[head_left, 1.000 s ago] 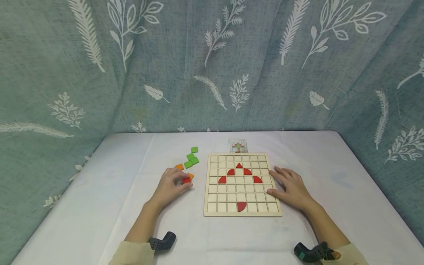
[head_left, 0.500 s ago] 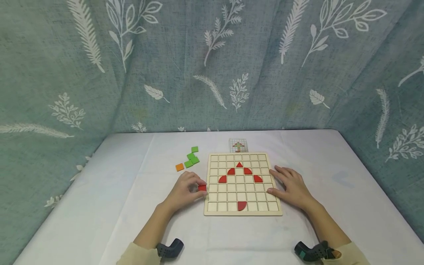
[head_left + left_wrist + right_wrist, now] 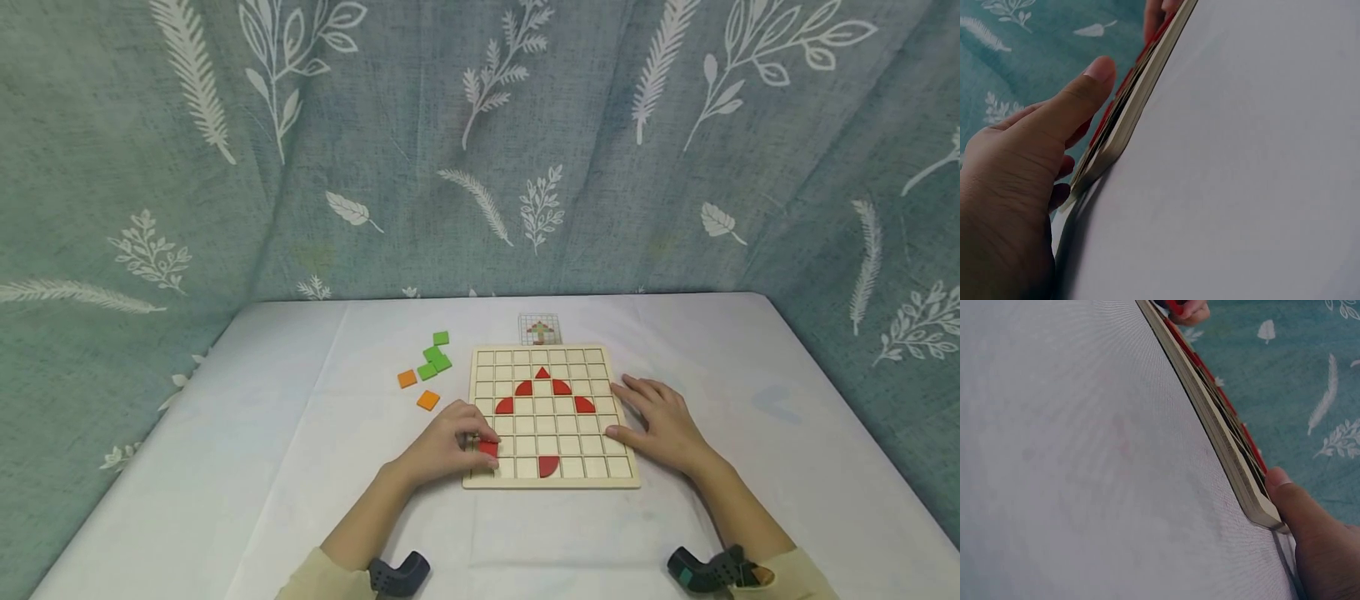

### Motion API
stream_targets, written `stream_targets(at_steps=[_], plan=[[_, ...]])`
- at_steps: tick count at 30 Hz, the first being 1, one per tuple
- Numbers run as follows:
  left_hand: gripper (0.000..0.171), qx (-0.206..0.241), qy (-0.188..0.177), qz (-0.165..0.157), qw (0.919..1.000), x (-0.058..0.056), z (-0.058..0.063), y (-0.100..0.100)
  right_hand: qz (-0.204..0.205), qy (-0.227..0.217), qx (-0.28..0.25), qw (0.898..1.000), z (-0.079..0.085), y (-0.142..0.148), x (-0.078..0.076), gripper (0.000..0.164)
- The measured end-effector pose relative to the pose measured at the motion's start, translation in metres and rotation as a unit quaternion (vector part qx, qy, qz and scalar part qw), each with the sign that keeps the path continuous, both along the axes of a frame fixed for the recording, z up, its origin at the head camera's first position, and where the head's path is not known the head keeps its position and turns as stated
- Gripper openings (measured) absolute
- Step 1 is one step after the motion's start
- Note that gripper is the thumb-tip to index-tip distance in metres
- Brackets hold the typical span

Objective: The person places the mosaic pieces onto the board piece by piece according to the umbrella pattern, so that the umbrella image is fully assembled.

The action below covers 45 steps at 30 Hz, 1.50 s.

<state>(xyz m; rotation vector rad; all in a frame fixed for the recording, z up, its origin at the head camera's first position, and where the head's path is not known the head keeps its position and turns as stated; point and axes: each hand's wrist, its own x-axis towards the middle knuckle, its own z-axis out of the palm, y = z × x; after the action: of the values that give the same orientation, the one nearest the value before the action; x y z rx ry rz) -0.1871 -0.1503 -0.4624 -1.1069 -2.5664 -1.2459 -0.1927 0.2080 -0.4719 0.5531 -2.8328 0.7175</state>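
Farthest left on the bench [image 3: 300,467], lying flat, an orange tile [image 3: 407,379]; just beyond and to the right, green tiles [image 3: 441,363], three clustered and one a little apart at the back; nearer, a second orange tile [image 3: 428,401], just left of the board. Next, reaching over the left edge of the board [image 3: 551,484], the left hand [image 3: 442,450], pinching a red tile [image 3: 488,448] between thumb and fingers. Placed over the leftmost column, roughly at the second row up from the near edge; partly hidden, squarish, with no clear long axis. No telling contact with the board from a slight hover. Further right, in the nearest row, a red quarter-round [image 3: 548,467]. By judgement, the relation to mind: from red tile rightward and slightly nearer to that quarter-round, across bare cells, with the left hand far the closer to the tile. Beyond, a red triangle [image 3: 542,373] above more red quarter-rounds [image 3: 561,387], and behind the board, a small picture card [image 3: 539,329]. At far right, spread loosely and gripping nothing, the right hand [image 3: 660,425], resting against the right rim, well apart from the left.
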Motion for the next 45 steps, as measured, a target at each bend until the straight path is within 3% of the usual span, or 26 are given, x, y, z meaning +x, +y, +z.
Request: stream_targets(at_steps=[7,16,21,27,39,45], plan=[[0.029,-0.014,0.061,-0.022,0.9978,0.001,-0.005,0.019,0.0,0.0,-0.001,1.0,0.001,0.0,0.001,0.071],[0.03,-0.058,0.095,-0.022,0.9935,0.005,-0.003,0.039,0.003,0.002,-0.004,1.0,0.001,0.0,0.001,0.07],[0.035,-0.054,0.102,-0.017,0.9931,0.005,-0.003,0.04,0.002,-0.002,-0.004,1.0,0.001,0.001,0.0,0.071],[0.019,-0.024,0.103,-0.021,0.9941,0.004,-0.007,0.036,0.006,0.007,-0.006,1.0,0.0,0.001,0.0,0.07],[0.016,-0.04,0.129,-0.019,0.9907,0.007,-0.005,0.045,0.001,0.001,0.003,1.0,0.001,0.001,0.0,0.07],[0.021,-0.055,0.122,-0.007,0.991,0.008,-0.006,0.046,0.003,0.008,-0.005,1.0,0.001,0.0,0.001,0.07]])
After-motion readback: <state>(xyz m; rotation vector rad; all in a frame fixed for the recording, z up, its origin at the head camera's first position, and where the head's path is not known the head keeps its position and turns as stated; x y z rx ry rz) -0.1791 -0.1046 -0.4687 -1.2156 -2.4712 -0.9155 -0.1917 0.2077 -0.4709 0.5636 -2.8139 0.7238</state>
